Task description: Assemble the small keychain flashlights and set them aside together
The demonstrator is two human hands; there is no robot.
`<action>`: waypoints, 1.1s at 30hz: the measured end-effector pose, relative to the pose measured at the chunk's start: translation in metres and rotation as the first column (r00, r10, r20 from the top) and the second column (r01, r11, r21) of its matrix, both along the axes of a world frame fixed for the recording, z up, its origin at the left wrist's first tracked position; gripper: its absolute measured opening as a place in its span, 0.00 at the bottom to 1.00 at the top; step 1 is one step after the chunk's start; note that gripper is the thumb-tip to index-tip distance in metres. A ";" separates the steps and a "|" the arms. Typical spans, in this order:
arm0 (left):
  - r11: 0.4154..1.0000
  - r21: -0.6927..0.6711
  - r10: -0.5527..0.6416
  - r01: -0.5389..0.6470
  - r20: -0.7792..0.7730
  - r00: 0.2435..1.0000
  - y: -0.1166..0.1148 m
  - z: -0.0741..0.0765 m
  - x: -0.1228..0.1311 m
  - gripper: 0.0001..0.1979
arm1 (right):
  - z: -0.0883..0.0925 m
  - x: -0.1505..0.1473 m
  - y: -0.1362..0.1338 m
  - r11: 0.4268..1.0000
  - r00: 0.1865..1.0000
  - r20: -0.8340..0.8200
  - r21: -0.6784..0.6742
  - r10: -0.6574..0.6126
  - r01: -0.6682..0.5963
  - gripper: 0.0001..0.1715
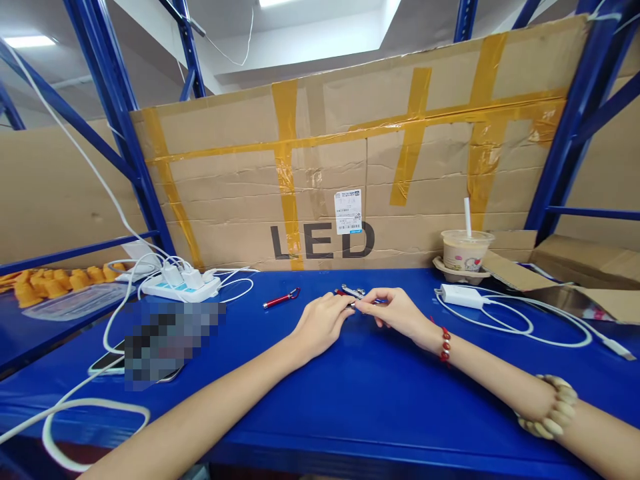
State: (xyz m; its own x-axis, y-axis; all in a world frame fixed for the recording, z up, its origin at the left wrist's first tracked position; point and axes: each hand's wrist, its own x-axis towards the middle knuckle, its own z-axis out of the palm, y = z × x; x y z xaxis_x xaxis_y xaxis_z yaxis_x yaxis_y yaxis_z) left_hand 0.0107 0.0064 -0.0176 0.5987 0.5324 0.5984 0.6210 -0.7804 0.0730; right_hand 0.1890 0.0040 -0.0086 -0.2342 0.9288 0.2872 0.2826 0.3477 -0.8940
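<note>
My left hand (323,323) is over the middle of the blue table (325,407), palm down, its fingers bent together. Close against its fingertips, my right hand (397,312) pinches with thumb and forefinger. Whatever lies between the two hands is small and mostly hidden by the fingers. Just beyond the fingertips is a small silvery metal piece (354,291), with a bit of red beside it. To the left of my hands lies a slim red penlight (281,299) with a clip at its far end.
At left are a white power strip (183,287) with plugs and cables, blurred-out phones (173,340), and orange pieces (65,282). A lidded cup (466,252) with a straw and a white adapter (463,296) with cable stand right. A taped cardboard sheet (225,193) closes the back.
</note>
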 end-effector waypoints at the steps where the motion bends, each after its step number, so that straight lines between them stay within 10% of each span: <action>1: 1.000 -0.014 0.004 -0.004 0.004 1.000 -0.001 0.001 0.000 0.12 | -0.001 0.000 0.001 1.000 1.000 -0.002 0.013 0.004 -0.004 0.19; 11: 0.967 -0.255 0.033 -0.019 0.054 0.998 -0.004 0.007 -0.001 0.13 | -0.003 0.003 0.002 0.932 0.999 0.046 0.362 0.011 -0.026 0.15; 33: 0.926 -0.371 -0.075 0.075 0.013 0.997 -0.009 0.008 -0.004 0.11 | -0.003 0.009 0.002 0.897 0.985 0.138 0.416 0.104 -0.153 0.11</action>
State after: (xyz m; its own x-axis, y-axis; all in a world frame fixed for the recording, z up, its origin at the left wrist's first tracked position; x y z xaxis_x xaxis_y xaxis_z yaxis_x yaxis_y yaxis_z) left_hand 0.0067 -0.0029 -0.0098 0.6462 0.6697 0.3660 0.5621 -0.7420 0.3653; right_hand 0.1983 0.0064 -0.0114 -0.3957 0.6848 0.6119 0.2969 0.7260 -0.6203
